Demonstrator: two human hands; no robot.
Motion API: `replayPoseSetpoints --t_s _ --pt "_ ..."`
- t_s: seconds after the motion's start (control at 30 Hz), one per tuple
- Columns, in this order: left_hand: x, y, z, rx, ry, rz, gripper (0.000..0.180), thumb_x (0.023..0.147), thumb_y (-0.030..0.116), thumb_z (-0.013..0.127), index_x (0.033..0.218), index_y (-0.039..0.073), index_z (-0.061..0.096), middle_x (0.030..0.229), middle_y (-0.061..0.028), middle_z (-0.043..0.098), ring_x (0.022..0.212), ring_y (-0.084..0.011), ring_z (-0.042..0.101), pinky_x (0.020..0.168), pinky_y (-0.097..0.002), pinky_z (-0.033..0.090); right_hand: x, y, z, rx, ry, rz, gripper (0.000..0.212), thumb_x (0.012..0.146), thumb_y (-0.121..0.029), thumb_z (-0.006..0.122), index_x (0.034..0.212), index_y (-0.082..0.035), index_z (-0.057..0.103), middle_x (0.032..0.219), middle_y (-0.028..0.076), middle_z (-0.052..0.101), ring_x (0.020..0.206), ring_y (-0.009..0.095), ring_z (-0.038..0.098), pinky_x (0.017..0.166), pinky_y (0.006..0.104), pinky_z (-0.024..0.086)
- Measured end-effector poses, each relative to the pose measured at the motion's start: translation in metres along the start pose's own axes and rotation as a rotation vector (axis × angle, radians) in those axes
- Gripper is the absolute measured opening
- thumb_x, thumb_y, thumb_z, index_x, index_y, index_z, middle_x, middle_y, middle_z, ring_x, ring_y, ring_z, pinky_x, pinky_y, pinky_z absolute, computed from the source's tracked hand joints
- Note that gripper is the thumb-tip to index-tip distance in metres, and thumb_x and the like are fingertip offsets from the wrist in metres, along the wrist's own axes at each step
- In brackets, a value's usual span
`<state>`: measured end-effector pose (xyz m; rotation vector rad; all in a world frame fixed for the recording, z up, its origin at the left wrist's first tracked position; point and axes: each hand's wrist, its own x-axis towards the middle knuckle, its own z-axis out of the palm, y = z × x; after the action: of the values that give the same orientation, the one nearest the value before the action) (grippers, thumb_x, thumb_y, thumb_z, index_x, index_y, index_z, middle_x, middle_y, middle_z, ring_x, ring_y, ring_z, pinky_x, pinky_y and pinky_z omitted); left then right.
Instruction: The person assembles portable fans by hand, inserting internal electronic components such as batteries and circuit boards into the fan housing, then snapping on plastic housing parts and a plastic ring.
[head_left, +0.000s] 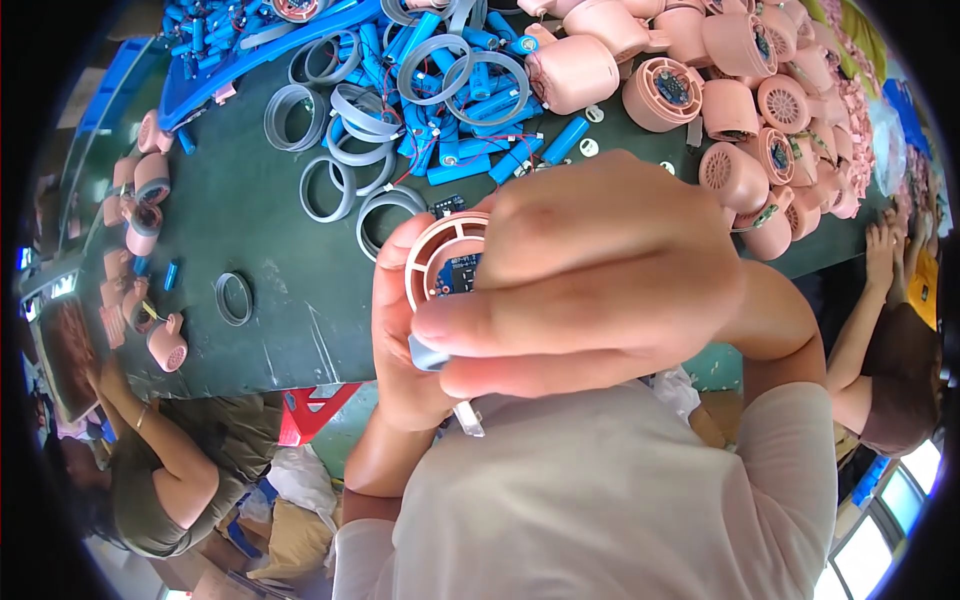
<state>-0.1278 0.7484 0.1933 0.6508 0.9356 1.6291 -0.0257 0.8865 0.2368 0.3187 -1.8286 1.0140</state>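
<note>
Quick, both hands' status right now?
Left hand: closed around a round pink housing.
Right hand: fingers curled in front of it, apparently pinching a small grey piece, partly hidden.

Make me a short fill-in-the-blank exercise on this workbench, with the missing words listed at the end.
1. The round housing in the left hand, partly hidden behind the right hand, is coloured ____.
2. The batteries heaped beyond the hands are coloured ____.
3. The loose rings lying near the batteries on the green table are coloured ____.
4. In the picture, the larger pile of housings lies to the ____ of the batteries.

Missing words: pink; blue; grey; right.
</note>
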Motion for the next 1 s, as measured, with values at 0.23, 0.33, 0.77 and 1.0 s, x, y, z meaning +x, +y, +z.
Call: replayPoseSetpoints --t_s 0.23,0.33,0.77,1.0 --pt "-0.016 0.015 -0.003 0.142 0.100 -0.186 0.094 0.054 0.029 0.090 0.131 0.003 0.042 0.123 -0.0094 0.054 0.113 -0.0226 0.053 0.095 -0.0366 0.043 0.025 -0.008 -0.015 -0.101 -0.393 0.251 0.019 0.077 -0.008 0.072 0.093 0.001 0.068 0.075 0.009 0.059 0.058 0.017 0.055 0.048 0.0291 0.039" --pt "-0.037 0.003 -0.040 0.445 -0.012 -0.041 0.059 0.063 0.027 0.085 0.112 0.004 0.061 0.111 -0.0098 0.062 0.106 -0.0247 0.058 0.090 -0.0398 0.046 0.029 0.001 -0.012 -0.154 -0.306 0.257 0.019 0.077 -0.010 0.071 0.092 0.001 0.066 0.077 0.009 0.058 0.061 0.019 0.055 0.050 0.0307 0.040" --pt "0.000 0.020 0.012 -0.284 0.226 -0.017 0.101 0.052 0.011 0.091 0.136 0.006 0.035 0.123 -0.0173 0.052 0.113 -0.0348 0.056 0.092 -0.0447 0.051 0.017 -0.016 -0.015 -0.546 -0.121 0.391 0.039 0.080 -0.026 0.069 0.106 -0.001 0.055 0.099 0.015 0.053 0.086 0.031 0.054 0.070 0.0408 0.045" --pt "0.013 0.006 0.008 -0.011 0.159 0.080 0.106 0.056 0.021 0.091 0.142 0.009 0.031 0.133 -0.0159 0.048 0.120 -0.0267 0.050 0.098 -0.0419 0.045 -0.009 -0.036 0.008 -0.699 -0.001 0.142 0.041 0.065 -0.013 0.074 0.101 0.006 0.065 0.088 0.015 0.061 0.072 0.028 0.058 0.058 0.0343 0.050"
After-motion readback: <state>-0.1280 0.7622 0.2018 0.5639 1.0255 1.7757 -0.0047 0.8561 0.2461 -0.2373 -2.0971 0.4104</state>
